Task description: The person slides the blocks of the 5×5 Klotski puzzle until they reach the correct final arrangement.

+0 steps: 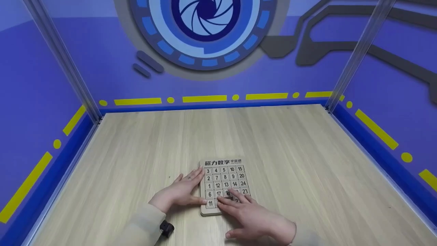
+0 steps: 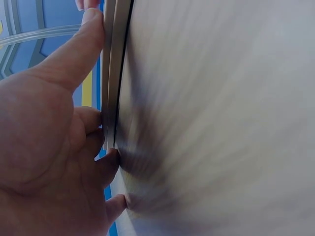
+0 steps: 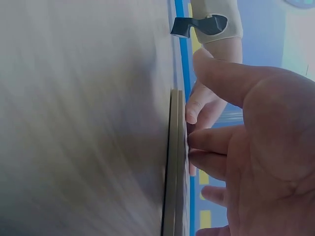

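A wooden sliding number puzzle (image 1: pixel 222 162) lies flat near the front of the table, with Chinese lettering along its top border and numbered square tiles below. Along its left edge rests my left hand (image 1: pixel 181 193), fingers extended and thumb at the lower left beside tile 11 (image 1: pixel 210 203). My right hand (image 1: pixel 251 215) reaches in from the lower right; its fingertips touch the bottom rows and hide several tiles there. In the right wrist view, two right fingers (image 3: pixel 211 140) meet the puzzle's face. The left thumb (image 2: pixel 81 51) lies at the board's edge in the left wrist view.
A pale wood table (image 1: pixel 153 143) surrounds the puzzle. Blue printed panels (image 1: pixel 85 41) with yellow dashes stand at the back and both sides, joined by metal corner posts. A black device (image 1: pixel 166 228) sits at the left wrist.
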`<state>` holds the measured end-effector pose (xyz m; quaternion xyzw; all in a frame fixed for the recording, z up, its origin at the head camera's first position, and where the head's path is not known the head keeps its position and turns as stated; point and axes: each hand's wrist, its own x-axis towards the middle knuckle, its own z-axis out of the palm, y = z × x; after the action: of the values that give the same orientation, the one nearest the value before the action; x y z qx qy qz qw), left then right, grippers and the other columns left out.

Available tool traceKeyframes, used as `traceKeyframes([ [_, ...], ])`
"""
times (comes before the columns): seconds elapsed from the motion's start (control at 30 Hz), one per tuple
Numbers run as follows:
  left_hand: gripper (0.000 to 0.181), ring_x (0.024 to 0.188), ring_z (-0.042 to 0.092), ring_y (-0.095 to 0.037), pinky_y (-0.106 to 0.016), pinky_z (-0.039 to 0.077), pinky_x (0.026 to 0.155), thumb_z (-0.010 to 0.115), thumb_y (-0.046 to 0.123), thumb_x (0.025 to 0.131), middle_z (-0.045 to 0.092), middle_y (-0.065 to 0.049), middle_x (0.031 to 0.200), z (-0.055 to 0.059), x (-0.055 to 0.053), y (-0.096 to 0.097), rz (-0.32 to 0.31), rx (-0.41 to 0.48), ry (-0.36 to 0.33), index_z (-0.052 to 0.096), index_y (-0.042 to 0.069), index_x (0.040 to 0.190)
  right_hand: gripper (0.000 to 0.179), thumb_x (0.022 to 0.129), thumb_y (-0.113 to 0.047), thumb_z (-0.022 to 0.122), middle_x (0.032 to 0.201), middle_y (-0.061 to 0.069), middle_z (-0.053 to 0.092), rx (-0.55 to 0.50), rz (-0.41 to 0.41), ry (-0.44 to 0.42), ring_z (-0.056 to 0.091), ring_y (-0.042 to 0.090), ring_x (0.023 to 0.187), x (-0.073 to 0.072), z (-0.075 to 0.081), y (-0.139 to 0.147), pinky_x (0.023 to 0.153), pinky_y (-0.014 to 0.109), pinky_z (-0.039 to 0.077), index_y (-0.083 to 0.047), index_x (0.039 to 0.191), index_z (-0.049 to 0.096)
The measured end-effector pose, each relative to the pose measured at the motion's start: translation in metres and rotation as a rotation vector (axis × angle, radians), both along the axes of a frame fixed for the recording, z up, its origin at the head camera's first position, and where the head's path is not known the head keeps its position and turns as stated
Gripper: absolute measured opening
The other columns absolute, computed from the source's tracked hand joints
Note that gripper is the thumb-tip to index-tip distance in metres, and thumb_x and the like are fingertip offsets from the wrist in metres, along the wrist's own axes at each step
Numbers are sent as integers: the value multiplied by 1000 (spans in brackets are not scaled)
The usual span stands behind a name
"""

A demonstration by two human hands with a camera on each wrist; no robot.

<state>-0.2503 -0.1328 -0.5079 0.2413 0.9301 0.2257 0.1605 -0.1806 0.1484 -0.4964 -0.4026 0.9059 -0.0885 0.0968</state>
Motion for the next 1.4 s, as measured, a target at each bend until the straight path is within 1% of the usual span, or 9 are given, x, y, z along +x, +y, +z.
traceKeyframes([
  [0.2, 110, 161, 15, -37, -66, 8, 129, 72, 61, 87, 10, -12, 174, 0, -2, 0, 1, -6, 2, 16, 8, 165, 88, 89, -65, 66, 170, -7, 30, -1, -9, -13, 20, 38, 160, -1, -2, 1, 119, 71, 31, -22, 160, 38],
  [0.47, 110, 161, 14, -36, -66, 8, 129, 71, 61, 87, 9, -12, 174, 0, -1, 0, -1, -8, 1, 16, 8, 165, 88, 89, -65, 67, 170, -5, 30, 0, -4, -13, 20, 38, 160, -1, -1, 2, 119, 71, 31, -21, 160, 38],
  [0.7, 110, 161, 14, -36, -66, 8, 129, 72, 61, 87, 10, -13, 174, 0, 0, 1, 0, -9, 1, 15, 7, 165, 89, 88, -67, 66, 171, -6, 29, 1, -13, -31, 19, 38, 160, 0, 0, 2, 119, 73, 31, -22, 160, 38],
  [0.97, 108, 161, 15, -36, -65, 6, 129, 74, 57, 87, 11, -13, 174, 2, 1, 1, -2, 17, -10, 18, 6, 164, 89, 88, -65, 69, 170, -8, 31, -8, -19, -27, 20, 38, 160, 0, 0, 1, 119, 72, 32, -22, 159, 40],
  [1.23, 109, 161, 15, -36, -66, 7, 129, 74, 57, 87, 12, -13, 174, 1, 0, 0, 0, 15, 0, 18, 6, 164, 89, 87, -67, 67, 170, -8, 31, 0, -18, -21, 21, 39, 159, 0, 0, 1, 119, 72, 32, -23, 159, 39],
  [1.4, 109, 161, 15, -36, -66, 6, 129, 73, 58, 87, 11, -13, 174, 0, -1, 0, 0, 14, -3, 17, 7, 165, 88, 88, -65, 68, 170, -6, 31, 1, -16, -20, 21, 39, 159, -2, 0, 4, 119, 72, 31, -22, 159, 40],
])
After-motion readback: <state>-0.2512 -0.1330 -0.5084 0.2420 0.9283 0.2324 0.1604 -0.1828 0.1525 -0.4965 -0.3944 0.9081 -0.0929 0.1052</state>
